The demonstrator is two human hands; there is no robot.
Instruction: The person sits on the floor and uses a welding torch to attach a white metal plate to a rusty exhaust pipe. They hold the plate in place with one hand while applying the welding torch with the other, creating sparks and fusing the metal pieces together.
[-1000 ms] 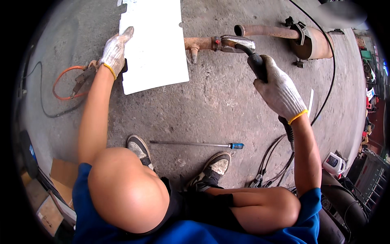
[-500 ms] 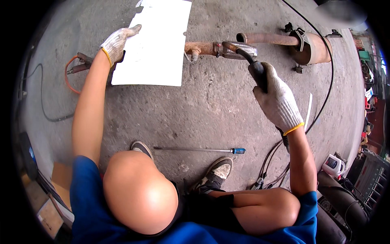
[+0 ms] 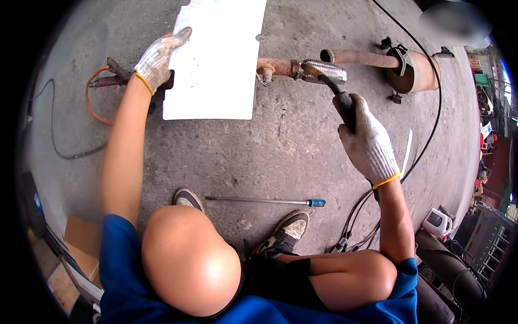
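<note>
Below, white sheet (image 3: 216, 65), torch (image 3: 344, 109), illegible bottle label (image 3: 436, 220)

Two white knit gloves (image 3: 156, 60) (image 3: 370, 144), two grey-and-white shoes (image 3: 294, 225) (image 3: 188, 198) — one white flat sheet (image 3: 218, 65), one black curved-neck torch (image 3: 344, 109) — one blue-handled steel tool (image 3: 317, 203).

The brown tubular metal pipe (image 3: 281, 67) looks rusty and rough, the silvery ribbed metal sleeve (image 3: 333, 71) shiny. White knitted cloth gloves (image 3: 372, 150) and the black plastic-looking torch handle (image 3: 343, 108) look matt, the grey concrete floor (image 3: 302, 156) rough.
</note>
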